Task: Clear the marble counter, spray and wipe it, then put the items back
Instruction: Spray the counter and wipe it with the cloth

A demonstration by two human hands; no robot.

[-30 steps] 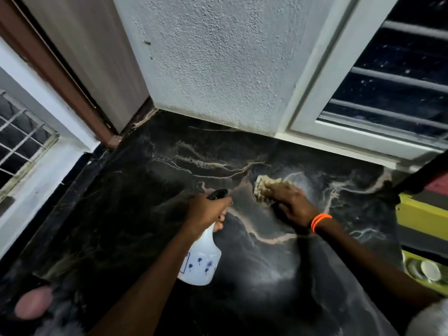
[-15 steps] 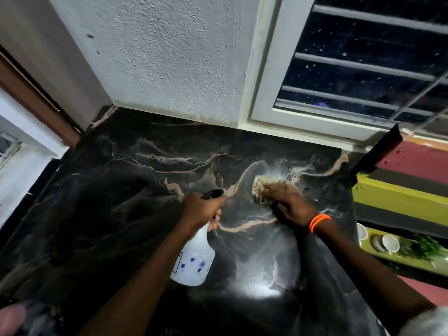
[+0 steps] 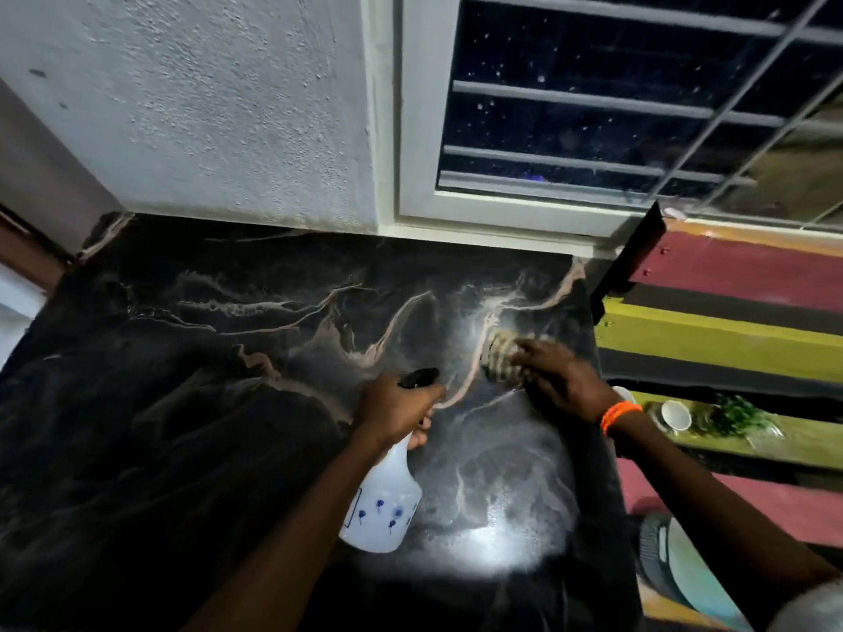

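— Hands first: what does each one grip?
— Left hand (image 3: pixel 396 405) is clenched around the neck of a white spray bottle (image 3: pixel 383 508), its black nozzle (image 3: pixel 417 377) aimed forward above the black marble counter (image 3: pixel 182 403).
— And the right hand (image 3: pixel 559 380)?
— Fingers spread flat, pressing a striped cloth (image 3: pixel 499 358) onto the counter near its right edge, an orange wristband (image 3: pixel 618 415) on the wrist.
— Anything beside the counter?
— White cups (image 3: pixel 675 415) on a yellow ledge (image 3: pixel 798 442) to the right.

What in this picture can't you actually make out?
- Cloth: blurred, and partly under the right hand.
- Spray bottle: trigger hidden by the left hand; its blue print is too small to read.
- Cup on the side shelf: contents not visible.
- Outside the window: too dark.
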